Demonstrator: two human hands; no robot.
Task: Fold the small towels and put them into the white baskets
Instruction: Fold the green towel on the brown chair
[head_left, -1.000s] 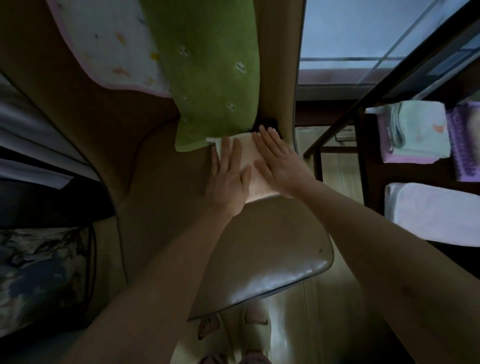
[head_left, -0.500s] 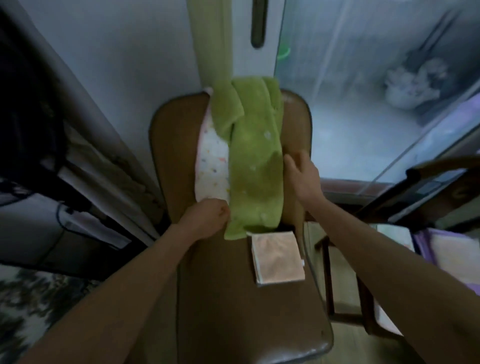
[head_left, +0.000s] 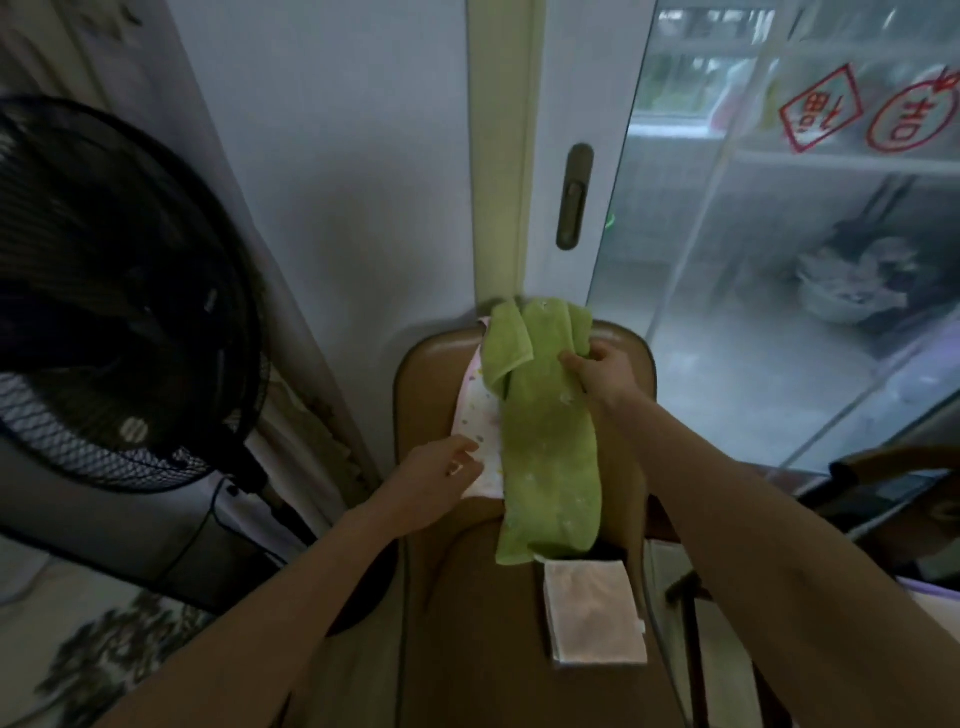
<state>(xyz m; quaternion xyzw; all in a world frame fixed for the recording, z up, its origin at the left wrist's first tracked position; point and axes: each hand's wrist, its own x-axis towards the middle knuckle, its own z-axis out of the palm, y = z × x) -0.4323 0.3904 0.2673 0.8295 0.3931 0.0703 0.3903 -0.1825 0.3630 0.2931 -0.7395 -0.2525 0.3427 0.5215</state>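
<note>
A green towel hangs over the back of a brown chair. My right hand grips the green towel near its top right. Under it hangs a white towel with small coloured dots and a pink edge. My left hand pinches the lower left edge of that white towel. A folded pale pink towel lies flat on the chair seat, at its right side, below the green towel. No white basket is in view.
A black standing fan fills the left side, its cable trailing down. Behind the chair are a white wall and a sliding glass door with a handle. A dark wooden rack shows at the right edge.
The view has tilted up from the seat to the chair back. Both hands left the folded pink towel; the right now grips the green towel's top, the left holds the white towel's edge.
</note>
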